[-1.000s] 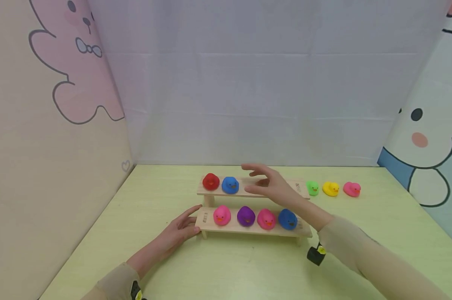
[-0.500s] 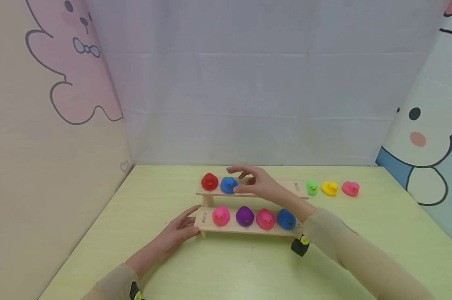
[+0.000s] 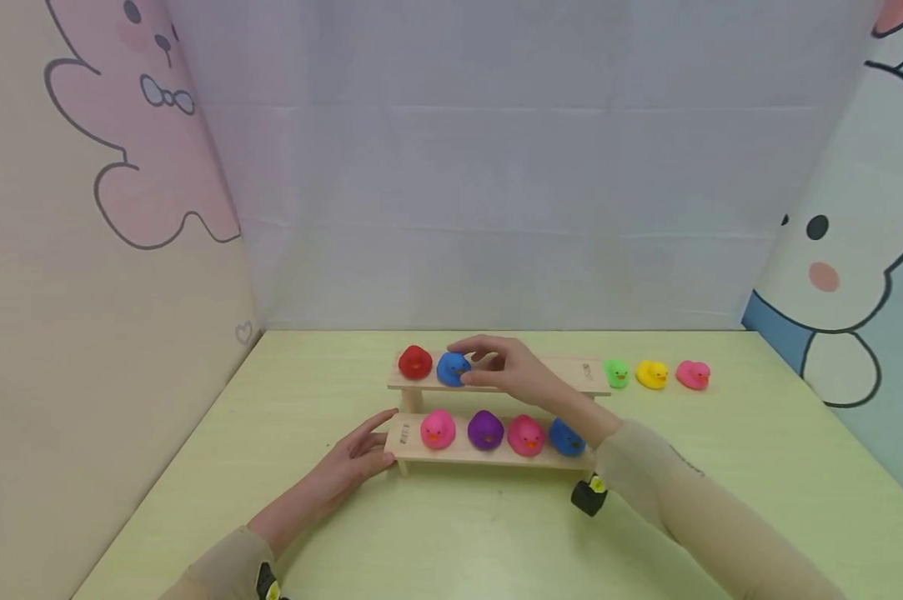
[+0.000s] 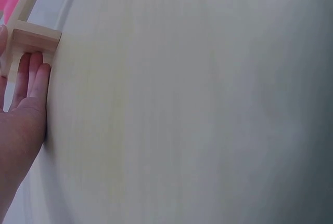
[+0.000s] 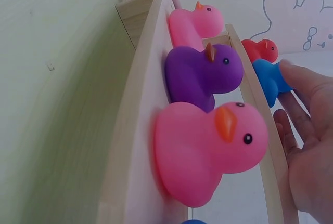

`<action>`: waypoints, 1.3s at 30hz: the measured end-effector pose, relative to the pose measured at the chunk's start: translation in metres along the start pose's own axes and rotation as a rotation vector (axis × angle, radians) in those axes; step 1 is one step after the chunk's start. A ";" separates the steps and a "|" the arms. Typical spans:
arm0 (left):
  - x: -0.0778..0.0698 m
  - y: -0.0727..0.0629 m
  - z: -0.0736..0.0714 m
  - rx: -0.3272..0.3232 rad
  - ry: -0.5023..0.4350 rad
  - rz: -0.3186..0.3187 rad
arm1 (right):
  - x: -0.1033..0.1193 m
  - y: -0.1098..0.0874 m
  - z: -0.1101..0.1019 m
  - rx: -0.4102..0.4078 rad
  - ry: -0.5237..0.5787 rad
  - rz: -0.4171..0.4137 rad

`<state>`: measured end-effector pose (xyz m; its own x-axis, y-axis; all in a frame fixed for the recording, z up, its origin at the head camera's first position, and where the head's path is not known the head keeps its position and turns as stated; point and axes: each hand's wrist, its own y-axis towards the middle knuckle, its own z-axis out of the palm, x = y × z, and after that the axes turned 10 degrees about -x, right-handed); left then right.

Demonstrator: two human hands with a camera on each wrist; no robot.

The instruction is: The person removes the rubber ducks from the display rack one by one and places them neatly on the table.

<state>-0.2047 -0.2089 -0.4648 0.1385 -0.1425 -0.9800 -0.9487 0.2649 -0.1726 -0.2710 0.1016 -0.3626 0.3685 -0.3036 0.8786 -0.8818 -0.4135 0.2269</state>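
Observation:
A two-tier wooden stand (image 3: 404, 446) holds rubber ducks. On its upper shelf (image 3: 567, 373), my right hand (image 3: 513, 372) pinches a blue rubber duck (image 3: 451, 369) between thumb and fingers, beside a red duck (image 3: 415, 362). The right wrist view shows the thumb on that blue duck (image 5: 268, 81). My left hand (image 3: 355, 458) holds the left end of the lower shelf. In the left wrist view its fingers (image 4: 34, 76) reach under the board to the leg (image 4: 36, 37). Along the lower shelf sit a pink duck (image 3: 438, 429), a purple duck (image 3: 485, 430), another pink duck (image 3: 526, 435) and a blue duck (image 3: 564, 437), partly hidden by my right arm.
To the right of the upper shelf, a green duck (image 3: 617, 373), a yellow duck (image 3: 652, 375) and a pink duck (image 3: 693, 375) stand in a row on the pale wooden table (image 3: 766, 467). A white cloth (image 3: 496, 200) hangs behind the table, with printed panels at both sides.
My right hand has moved left along the upper shelf and taken hold of the blue duck there. My left hand has stayed at the stand's end. The head view has shifted slightly.

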 end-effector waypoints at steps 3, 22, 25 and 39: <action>0.000 0.001 0.001 -0.003 -0.004 -0.001 | 0.000 0.000 0.001 -0.011 -0.003 -0.001; -0.014 -0.010 0.040 -0.368 0.044 -0.024 | -0.003 -0.001 0.003 -0.039 -0.017 -0.032; -0.016 -0.013 0.046 -0.415 0.034 -0.028 | -0.003 0.000 0.004 -0.040 -0.020 -0.031; -0.018 -0.017 0.061 -0.493 -0.045 -0.019 | -0.003 0.000 0.003 -0.054 -0.019 -0.019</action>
<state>-0.1742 -0.1528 -0.4497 0.1588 -0.0990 -0.9823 -0.9659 -0.2216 -0.1338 -0.2709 0.0996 -0.3663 0.3908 -0.3128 0.8657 -0.8888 -0.3729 0.2665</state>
